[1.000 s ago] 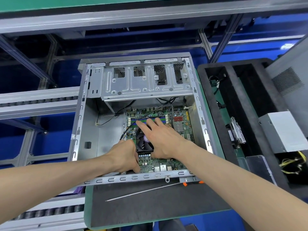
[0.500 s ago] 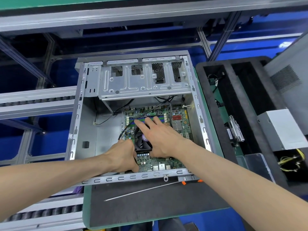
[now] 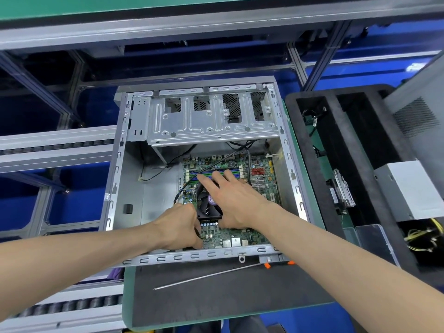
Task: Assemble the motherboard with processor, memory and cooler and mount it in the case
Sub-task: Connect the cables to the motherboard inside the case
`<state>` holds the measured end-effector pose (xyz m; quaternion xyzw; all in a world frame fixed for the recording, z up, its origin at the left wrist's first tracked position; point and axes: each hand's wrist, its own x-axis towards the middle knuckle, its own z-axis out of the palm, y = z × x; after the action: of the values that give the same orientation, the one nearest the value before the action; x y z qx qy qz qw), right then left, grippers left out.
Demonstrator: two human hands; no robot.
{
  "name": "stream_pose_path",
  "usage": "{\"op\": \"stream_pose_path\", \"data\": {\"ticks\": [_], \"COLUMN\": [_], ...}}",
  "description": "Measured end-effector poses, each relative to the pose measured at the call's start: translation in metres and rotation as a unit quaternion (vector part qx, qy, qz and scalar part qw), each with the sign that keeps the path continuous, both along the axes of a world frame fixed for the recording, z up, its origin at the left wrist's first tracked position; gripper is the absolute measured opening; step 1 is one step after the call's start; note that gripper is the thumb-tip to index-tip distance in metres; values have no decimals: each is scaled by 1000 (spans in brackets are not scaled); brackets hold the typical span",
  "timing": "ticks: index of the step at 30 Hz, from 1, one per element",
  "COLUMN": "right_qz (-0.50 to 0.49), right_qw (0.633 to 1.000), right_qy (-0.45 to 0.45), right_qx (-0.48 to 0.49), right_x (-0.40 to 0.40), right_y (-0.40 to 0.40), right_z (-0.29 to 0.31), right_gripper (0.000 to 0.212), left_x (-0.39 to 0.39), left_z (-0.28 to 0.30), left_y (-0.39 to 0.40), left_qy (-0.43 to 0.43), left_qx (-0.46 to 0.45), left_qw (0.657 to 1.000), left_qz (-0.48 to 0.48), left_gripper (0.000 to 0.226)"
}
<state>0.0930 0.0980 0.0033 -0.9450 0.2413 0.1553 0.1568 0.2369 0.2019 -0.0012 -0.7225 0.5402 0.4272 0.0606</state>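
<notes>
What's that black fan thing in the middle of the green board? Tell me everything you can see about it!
The cooler is a square black fan that looks like plastic, with dark blades and a round purple sticker at its hub. It sits flat on the green motherboard inside the open metal case. The right hand lies across its right side, fingers stretched toward the memory slots. The left hand is curled at its near left corner; what it holds is hidden.

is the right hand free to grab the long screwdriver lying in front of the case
Probably yes: the screwdriver lies in the open on the dark mat, uncovered. The right hand only rests flat on the cooler, holding nothing.
</notes>
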Motion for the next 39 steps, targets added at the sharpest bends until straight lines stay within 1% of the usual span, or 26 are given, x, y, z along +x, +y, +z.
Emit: {"op": "stream_pose_path", "data": {"ticks": [2, 5, 9, 15, 18, 20, 24, 28, 30, 33, 39], "right_qz": [0, 0, 2, 3, 4, 4, 28, 65, 68, 70, 73], "right_qw": [1000, 1000, 1000, 1000, 1000, 1000, 998, 994, 994, 995, 996], "right_qy": [1, 1, 2, 2, 1, 2, -23, -39, -39, -38, -36], "right_qx": [-2, -2, -4, -5, -7, -17, -60, -80, -71, -61, -35], "right_x": [0, 0, 0, 0, 0, 0, -2, -1, 0, -1, -3], "right_y": [0, 0, 0, -1, 0, 2, 6, 7, 8, 8, 6], "right_z": [0, -2, -2, -2, -1, 0, 2, 4, 4, 4, 6], "right_gripper": [121, 121, 123, 123, 123, 129, 139, 136, 134, 130, 127], "left_x": [2, 3, 4, 6, 8, 9, 8, 8, 7, 6, 2], "left_z": [1, 1, -1, -2, -4, -4, -3, -2, -1, -2, -1], "left_y": [1, 1, -2, -8, -7, -6, -6, -7, -9, -11, -7], "left_qy": [7, 19, 21, 30, 31, 36, 26, 4, -11, -29, -63], "left_qx": [-1, 4, 23, 57, 53, 45, 30, 34, 42, 38, 6], "left_qw": [1000, 999, 997, 995, 996, 996, 998, 999, 998, 998, 998], "left_qz": [1, 29, 75, 79, 71, 63, 44, 35, 36, 34, 5], "left_gripper": [25, 16, 25, 27, 21, 15, 22, 29, 33, 47, 47]}}
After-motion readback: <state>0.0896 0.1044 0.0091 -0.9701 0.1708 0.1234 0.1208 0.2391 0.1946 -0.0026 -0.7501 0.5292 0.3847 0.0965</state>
